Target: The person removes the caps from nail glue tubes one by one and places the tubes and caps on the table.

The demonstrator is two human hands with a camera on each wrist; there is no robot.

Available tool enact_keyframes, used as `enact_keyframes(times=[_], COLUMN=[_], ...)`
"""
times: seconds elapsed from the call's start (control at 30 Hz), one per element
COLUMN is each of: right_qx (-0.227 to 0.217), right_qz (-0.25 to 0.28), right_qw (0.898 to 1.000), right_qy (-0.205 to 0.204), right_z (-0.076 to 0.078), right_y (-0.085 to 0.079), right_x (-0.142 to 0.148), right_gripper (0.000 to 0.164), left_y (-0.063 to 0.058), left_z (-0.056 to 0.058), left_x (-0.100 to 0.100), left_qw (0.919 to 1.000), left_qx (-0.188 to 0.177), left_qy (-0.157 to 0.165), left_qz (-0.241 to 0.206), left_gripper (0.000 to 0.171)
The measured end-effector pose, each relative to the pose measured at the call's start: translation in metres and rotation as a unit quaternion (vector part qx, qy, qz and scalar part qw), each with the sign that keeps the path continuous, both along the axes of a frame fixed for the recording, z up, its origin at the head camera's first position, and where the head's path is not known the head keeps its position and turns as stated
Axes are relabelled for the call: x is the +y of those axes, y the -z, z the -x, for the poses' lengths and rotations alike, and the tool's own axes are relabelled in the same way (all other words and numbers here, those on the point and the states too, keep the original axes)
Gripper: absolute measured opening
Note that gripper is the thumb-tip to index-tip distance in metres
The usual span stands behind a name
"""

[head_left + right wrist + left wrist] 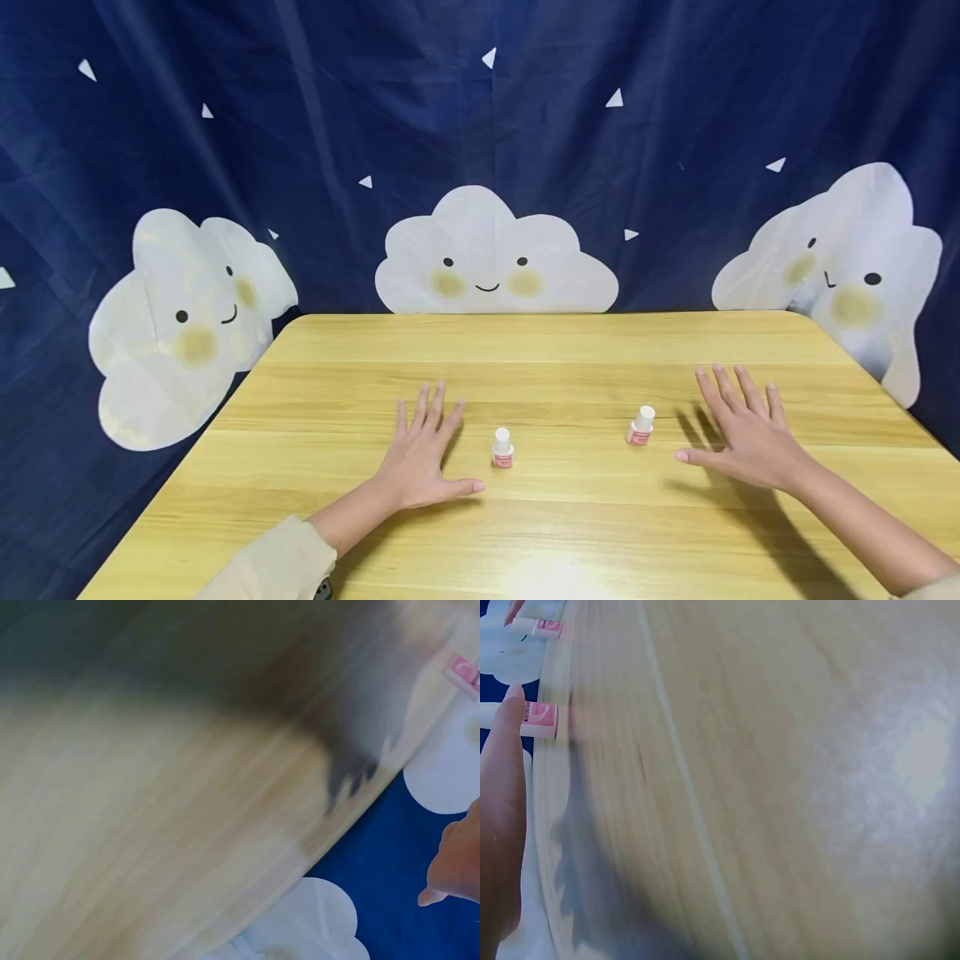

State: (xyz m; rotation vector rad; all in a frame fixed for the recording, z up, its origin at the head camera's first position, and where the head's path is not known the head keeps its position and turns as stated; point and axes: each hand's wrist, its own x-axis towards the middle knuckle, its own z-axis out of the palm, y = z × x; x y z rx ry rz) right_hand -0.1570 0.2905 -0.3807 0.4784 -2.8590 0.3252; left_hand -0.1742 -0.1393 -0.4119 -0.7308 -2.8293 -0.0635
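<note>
Two small white-capped bottles with pink labels stand upright on the wooden table. The nearer bottle (503, 450) is just right of my left hand (422, 462), whose fingers are spread and hold nothing. My right hand (752, 437) hovers with spread fingers to the right of the other bottle (641, 426), apart from it. In the left wrist view, part of my left hand (502, 802) overlaps one bottle (541, 720), and the second bottle (547, 628) shows beyond. The right wrist view catches part of my right hand (457, 859) and a bottle's pink label (463, 669) at the edge.
The table (555, 358) has a light wood top with rounded far corners. Behind it hangs a dark blue curtain (420, 100) printed with smiling white clouds (487, 233) and small white triangles. Light glares off the table's near middle.
</note>
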Motion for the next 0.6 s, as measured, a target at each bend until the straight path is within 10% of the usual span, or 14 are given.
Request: enact_keyframes(times=[0.6], right_qx=[0.055], right_qz=[0.152], right_qw=[0.982], right_qy=[-0.096], right_z=[0.006], right_y=[-0.023], right_x=[-0.033], right_gripper=[0.103], left_y=[-0.007], left_z=[-0.001], left_x=[0.005], left_qw=[0.9701], left_qx=[-0.144], left_qy=[0.088], left_qz=[-0.174], left_gripper=[0.097])
